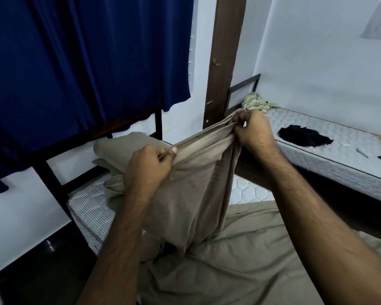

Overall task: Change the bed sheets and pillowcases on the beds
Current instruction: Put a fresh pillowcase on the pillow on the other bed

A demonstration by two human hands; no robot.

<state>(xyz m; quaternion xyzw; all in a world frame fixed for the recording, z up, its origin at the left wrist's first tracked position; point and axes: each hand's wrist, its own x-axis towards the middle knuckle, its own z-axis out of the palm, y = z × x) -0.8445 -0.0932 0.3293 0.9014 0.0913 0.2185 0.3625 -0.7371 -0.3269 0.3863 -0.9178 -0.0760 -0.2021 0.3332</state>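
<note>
The left hand (150,166) is closed in a fist on the upper edge of a beige sheet (198,194), thumb pressed over the gathered cloth. The right hand (254,128) pinches the same edge further along, fingers curled tight around a bunched fold — the stretch of fabric between the two hands is pulled fairly taut and slopes up toward the right. Below that edge the sheet hangs in long folds and runs down onto the near bed, where it spreads in loose wrinkles across the lower part of the view.

Behind the left hand lies a beige pillow (121,148), resting at the head of the near mattress (90,201), whose striped, quilted surface shows bare beside the sheet. A dark bed frame (51,172) stands at that end, and dark blue curtains (75,62) hang above it.

To the right, well apart across a strip of dark floor, a second mattress (330,159) lies uncovered against the white wall. On it rest a black cloth (304,135), a crumpled patterned cloth (259,103) near its head, and a few small items toward the right edge — too small to make out. A brown wooden post (223,62) rises between the two beds.
</note>
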